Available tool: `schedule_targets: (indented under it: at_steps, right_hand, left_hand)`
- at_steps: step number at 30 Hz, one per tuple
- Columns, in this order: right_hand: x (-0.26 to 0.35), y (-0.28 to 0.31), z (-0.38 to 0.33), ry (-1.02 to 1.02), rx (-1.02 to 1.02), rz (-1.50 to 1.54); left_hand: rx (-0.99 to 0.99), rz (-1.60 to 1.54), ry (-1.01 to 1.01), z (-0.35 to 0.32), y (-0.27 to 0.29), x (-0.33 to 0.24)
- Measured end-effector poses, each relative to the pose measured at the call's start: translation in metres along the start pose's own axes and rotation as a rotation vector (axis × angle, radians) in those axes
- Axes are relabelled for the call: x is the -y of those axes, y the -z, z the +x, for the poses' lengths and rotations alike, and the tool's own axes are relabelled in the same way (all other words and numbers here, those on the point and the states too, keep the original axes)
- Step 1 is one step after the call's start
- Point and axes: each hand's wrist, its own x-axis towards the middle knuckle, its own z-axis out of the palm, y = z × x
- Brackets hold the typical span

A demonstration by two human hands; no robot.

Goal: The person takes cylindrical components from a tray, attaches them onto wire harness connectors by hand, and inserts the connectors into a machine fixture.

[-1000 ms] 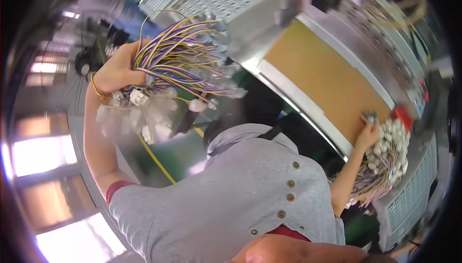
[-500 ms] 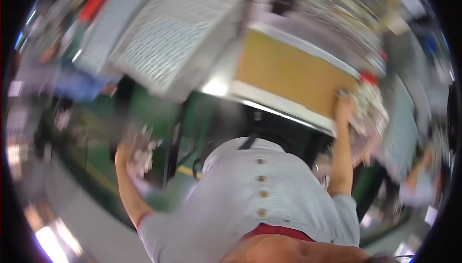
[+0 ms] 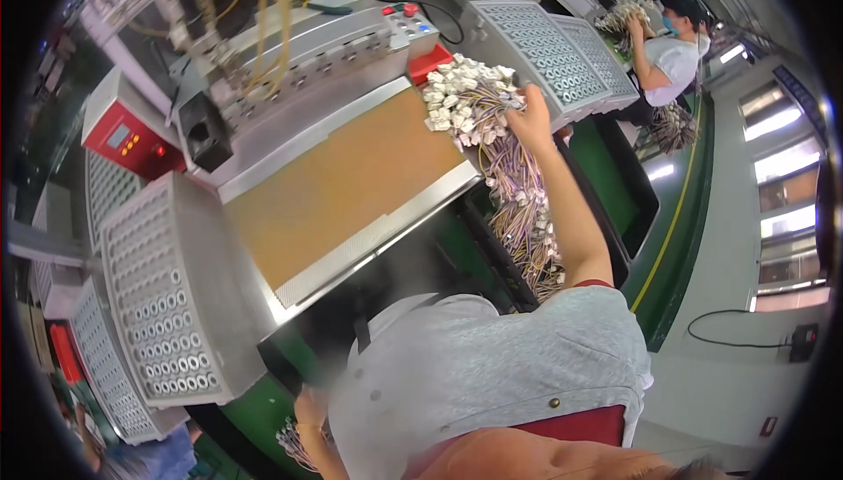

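Presumably for easy reach, wire harnesses [image 3: 502,162] spill off the right end of the desk [image 3: 351,181], the right hand [image 3: 530,118] curled at them, grip unclear; the left hand [image 3: 310,408] hangs beside another harness bundle [image 3: 293,443], whether gripping I can't tell.

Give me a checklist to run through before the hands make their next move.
1. Right hand at the wire-harness pile: ok, fingers at the white connectors' near edge.
2. Left hand gripping the smaller wire bundle: cannot tell, the fingers are unclear.
3. White connectors well away from the tan work surface: not ok, they crowd its right end.
4. Green-handled pliers off the tan work surface: ok, they lie beyond it.
5. Grey control box's red button uncovered: ok.
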Motion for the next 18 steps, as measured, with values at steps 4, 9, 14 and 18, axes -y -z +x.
schedule_targets:
  at_steps: [4,9,14,18]
  right_hand:
    - [-0.061,0.011,-0.006,0.030,0.406,-0.248]
    - [-0.067,0.003,-0.007,0.222,0.250,-0.250]
    - [-0.008,0.056,0.023,0.219,0.164,-0.128]
    - [0.055,0.106,0.029,-0.169,0.290,0.022]
  left_hand:
    - [-0.177,-0.164,-0.386,0.058,0.050,-0.165]
    - [-0.082,0.044,-0.871,0.118,0.061,-0.296]
    - [0.071,-0.050,-0.987,0.136,0.054,-0.364]
    - [0.216,-0.194,-1.054,0.128,0.057,-0.401]
